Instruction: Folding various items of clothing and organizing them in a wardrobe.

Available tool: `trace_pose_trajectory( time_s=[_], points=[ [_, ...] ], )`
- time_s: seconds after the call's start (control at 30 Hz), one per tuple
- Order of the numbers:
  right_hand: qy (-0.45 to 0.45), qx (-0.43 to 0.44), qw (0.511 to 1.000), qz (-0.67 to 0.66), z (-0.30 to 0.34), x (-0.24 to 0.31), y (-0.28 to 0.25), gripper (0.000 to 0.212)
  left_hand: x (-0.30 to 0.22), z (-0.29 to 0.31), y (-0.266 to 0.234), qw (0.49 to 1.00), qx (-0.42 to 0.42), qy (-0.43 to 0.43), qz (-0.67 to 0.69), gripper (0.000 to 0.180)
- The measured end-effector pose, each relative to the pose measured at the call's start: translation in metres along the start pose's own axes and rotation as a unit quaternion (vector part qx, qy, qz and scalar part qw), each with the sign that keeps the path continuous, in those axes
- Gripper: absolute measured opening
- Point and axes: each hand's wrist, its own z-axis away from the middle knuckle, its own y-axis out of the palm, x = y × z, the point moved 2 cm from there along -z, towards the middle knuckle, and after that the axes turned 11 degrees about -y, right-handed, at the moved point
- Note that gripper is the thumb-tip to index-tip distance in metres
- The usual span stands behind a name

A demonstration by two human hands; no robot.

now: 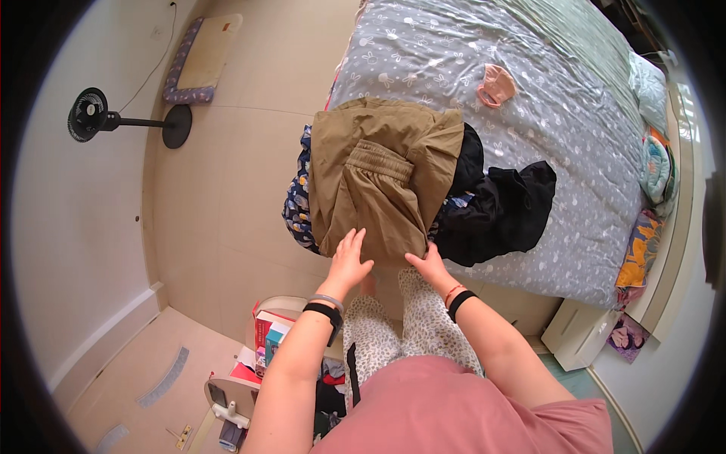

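Observation:
A khaki garment (386, 200) with a gathered elastic waistband lies spread at the near left corner of the bed. My left hand (349, 262) rests on its near left edge, fingers stretched out. At the near right edge my right hand (431, 265) has thumb and fingers closed on the cloth. Under the khaki garment, a dark blue patterned cloth (299, 204) hangs out on the left. Black clothing (503, 216) lies crumpled just to the right of it.
The bed has a grey rabbit-print sheet (582, 166), with a small pink cloth piece (496, 85) on it. A black standing fan (178, 126) and a cushioned pet bed (200, 60) are by the left wall. Boxes (271, 333) stand near my left forearm.

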Motion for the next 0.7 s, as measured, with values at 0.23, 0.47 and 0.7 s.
trace_pose_trajectory(
  time_s=[0.23, 0.47, 0.7],
  points=[
    [0.102, 0.249, 0.940, -0.209, 0.025, 0.099, 0.004, 0.020, 0.012, 0.007, 0.004, 0.978, -0.055, -0.007, -0.201, 0.090],
    [0.053, 0.255, 0.917, -0.302, 0.035, 0.115, -0.074, 0.020, 0.007, 0.006, -0.024, 0.975, -0.184, 0.108, -0.063, 0.039],
    [0.182, 0.402, 0.894, -0.078, 0.079, 0.051, -0.104, 0.025, 0.001, 0.043, -0.034, 0.957, 0.126, 0.202, -0.165, 0.019]
  ],
)
